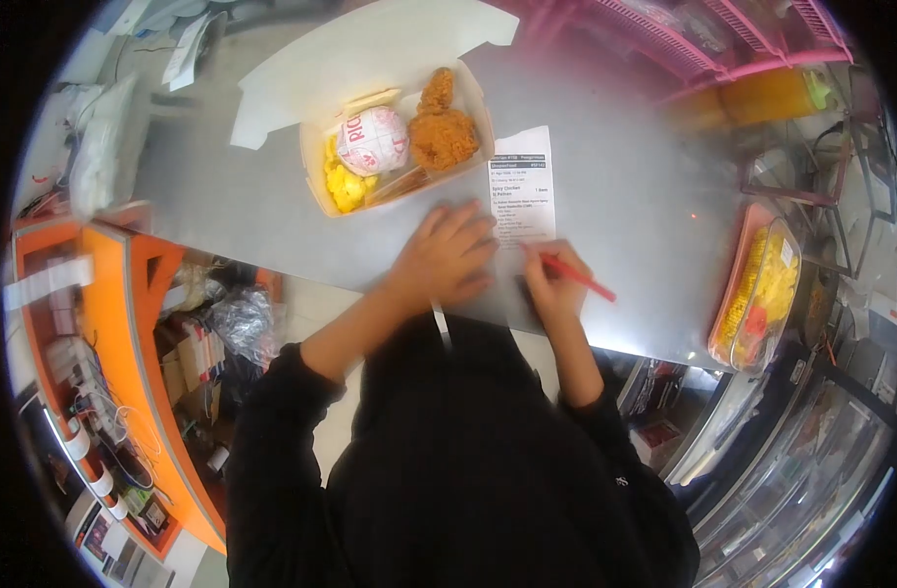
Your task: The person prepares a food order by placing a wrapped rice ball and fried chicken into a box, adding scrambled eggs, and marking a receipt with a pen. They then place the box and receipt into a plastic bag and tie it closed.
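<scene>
White, thin and printed in small dark lines, the receipt (pixel 522 186) lies flat on the dull grey metal counter (pixel 615 196), just beside the open cardboard meal box (pixel 316 181). My left hand (pixel 444 257) rests spread on its lower edge, fingers wide and flat, pinning the paper. My right hand (pixel 551 279) pinches a slim red pen (pixel 578 276), tip at the slip's bottom. Inside the box sit craggy fried chicken (pixel 441 132), a round paper-wrapped bun (pixel 372 140) and yellow pieces (pixel 346 184).
</scene>
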